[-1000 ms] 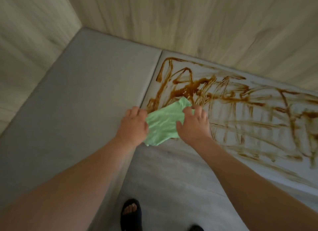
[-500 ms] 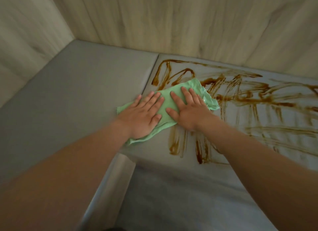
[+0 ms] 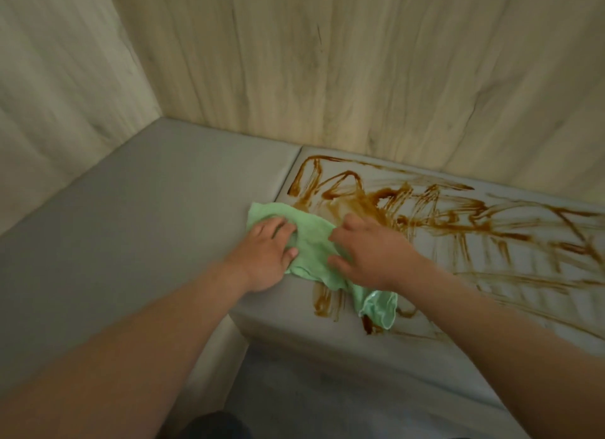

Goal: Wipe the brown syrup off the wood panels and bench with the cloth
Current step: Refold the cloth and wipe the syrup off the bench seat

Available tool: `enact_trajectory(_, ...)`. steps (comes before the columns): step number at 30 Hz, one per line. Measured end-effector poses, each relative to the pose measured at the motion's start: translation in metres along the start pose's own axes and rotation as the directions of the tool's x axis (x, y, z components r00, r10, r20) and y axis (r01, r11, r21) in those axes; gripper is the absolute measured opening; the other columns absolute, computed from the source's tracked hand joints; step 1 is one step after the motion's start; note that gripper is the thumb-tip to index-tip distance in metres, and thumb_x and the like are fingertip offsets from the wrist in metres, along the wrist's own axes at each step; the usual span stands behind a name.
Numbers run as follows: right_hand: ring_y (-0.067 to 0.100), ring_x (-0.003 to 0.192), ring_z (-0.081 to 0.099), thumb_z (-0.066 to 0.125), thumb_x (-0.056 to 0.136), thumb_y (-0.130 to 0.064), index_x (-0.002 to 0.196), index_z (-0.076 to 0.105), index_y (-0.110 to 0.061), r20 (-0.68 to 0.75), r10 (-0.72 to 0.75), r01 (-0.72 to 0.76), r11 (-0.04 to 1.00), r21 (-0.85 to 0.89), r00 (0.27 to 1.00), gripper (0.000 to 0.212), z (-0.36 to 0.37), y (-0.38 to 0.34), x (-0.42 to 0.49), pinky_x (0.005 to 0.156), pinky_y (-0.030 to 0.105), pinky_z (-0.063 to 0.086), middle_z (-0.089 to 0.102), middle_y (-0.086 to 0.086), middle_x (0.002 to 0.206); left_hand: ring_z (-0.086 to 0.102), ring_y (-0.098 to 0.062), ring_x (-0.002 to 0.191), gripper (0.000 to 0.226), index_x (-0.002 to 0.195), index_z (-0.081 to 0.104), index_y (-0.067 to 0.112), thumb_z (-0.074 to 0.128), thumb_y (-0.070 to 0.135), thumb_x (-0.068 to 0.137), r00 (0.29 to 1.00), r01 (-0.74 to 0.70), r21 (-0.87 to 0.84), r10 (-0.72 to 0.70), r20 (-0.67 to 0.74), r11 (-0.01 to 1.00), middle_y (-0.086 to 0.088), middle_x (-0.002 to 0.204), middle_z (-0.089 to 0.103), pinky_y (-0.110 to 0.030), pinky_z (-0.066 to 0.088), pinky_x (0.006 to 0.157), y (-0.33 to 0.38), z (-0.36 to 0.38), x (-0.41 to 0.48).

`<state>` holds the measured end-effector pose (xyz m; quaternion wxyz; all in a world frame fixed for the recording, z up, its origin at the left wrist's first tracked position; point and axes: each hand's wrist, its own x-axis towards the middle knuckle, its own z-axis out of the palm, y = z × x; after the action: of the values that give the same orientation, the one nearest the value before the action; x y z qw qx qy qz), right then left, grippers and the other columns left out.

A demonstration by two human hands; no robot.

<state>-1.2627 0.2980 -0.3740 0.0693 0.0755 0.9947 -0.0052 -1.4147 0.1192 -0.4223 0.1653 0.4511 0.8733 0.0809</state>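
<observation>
Bunched green cloth (image 3: 312, 242) lies on bench (image 3: 147, 216) amid syrup (image 3: 425, 209)

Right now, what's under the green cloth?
The green cloth lies on the grey bench, across the seam between two cushions. Brown syrup streaks show beyond its top, right and bottom edges. Whether there is syrup right under it is hidden.
</observation>
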Motion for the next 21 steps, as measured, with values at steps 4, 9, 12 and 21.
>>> enact_trajectory(4,0.023,0.157,0.015,0.031,0.106,-0.063,0.165,0.014,-0.023,-0.05,-0.331,0.328,0.943,-0.055,0.942,0.073,0.033,0.012,0.015,0.125,0.042,0.02,0.018,0.002,0.169,0.017,-0.018,0.156,0.061,0.16,0.025,0.016,0.05,0.034,0.107,0.993,-0.083,-0.144,0.094,0.068,0.986,-0.006,0.168,0.021,-0.025,0.012,0.124,-0.012,-0.009,0.008)
enact_trajectory(9,0.018,0.16,-0.01,0.013,0.104,-0.063,0.165,-0.007,-0.033,-0.025,-0.357,0.357,0.934,0.011,0.934,0.071,0.05,-0.009,0.062,0.129,0.039,-0.005,-0.007,0.001,0.174,0.065,-0.032,0.105,0.025,0.098,0.061,0.016,0.056,-0.005,0.085,0.924,0.031,-0.421,-0.187,-0.334,0.907,-0.012,0.11,0.068,-0.035,0.049,0.09,-0.04,-0.035,0.021)
enact_trajectory(12,0.021,0.16,-0.009,0.012,0.103,-0.066,0.165,-0.006,-0.036,-0.035,-0.103,0.104,0.994,0.039,0.994,0.071,0.049,-0.007,0.101,0.129,0.041,-0.005,-0.01,0.001,0.174,0.06,-0.038,0.097,0.019,0.096,0.059,0.01,0.057,-0.001,0.081,0.881,0.143,-0.277,-0.25,-0.401,0.95,-0.018,0.102,0.062,-0.041,0.046,0.082,-0.039,-0.037,0.027)
enact_trajectory(21,0.022,0.16,-0.008,0.012,0.101,-0.068,0.164,0.0,-0.044,-0.02,0.191,-0.187,0.973,0.133,0.981,0.069,0.037,0.008,0.177,0.129,0.045,-0.003,-0.007,-0.004,0.174,0.051,-0.031,0.111,0.035,0.114,0.055,0.014,0.037,0.03,0.089,0.891,0.17,0.058,-0.128,-0.436,0.984,-0.008,0.115,0.058,-0.044,0.042,0.093,-0.012,0.012,0.032)
